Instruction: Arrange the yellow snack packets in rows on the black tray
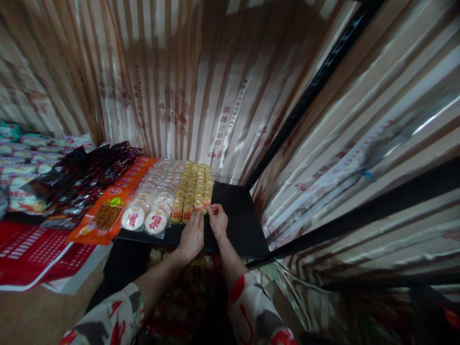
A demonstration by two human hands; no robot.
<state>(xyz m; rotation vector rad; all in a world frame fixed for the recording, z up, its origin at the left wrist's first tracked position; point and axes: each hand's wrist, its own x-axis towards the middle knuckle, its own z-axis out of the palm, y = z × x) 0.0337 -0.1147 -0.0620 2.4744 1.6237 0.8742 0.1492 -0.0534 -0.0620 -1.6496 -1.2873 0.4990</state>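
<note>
Small yellow wrapped snack packs (pixel 193 184) lie in several close rows on a black shelf (pixel 239 220). My left hand (pixel 193 235) reaches to the front ends of the middle rows, its fingers stretched out and laid against the packs. At the front of the rightmost row, my right hand (pixel 218 219) has thumb and fingertips pinched at a yellow pack (pixel 207 201). Just left of the yellow rows are round white crackers (pixel 155 221) in clear wrappers, stacked in two overlapping rows.
An orange snack bag (pixel 108 211), dark shiny packets (pixel 89 172) and white packets (pixel 32 155) sit to the left. A red basket (pixel 43 254) stands at the lower left. Black frame posts (pixel 305 100) rise at the right, before a pleated curtain (pixel 172 96). More packets lie below the shelf.
</note>
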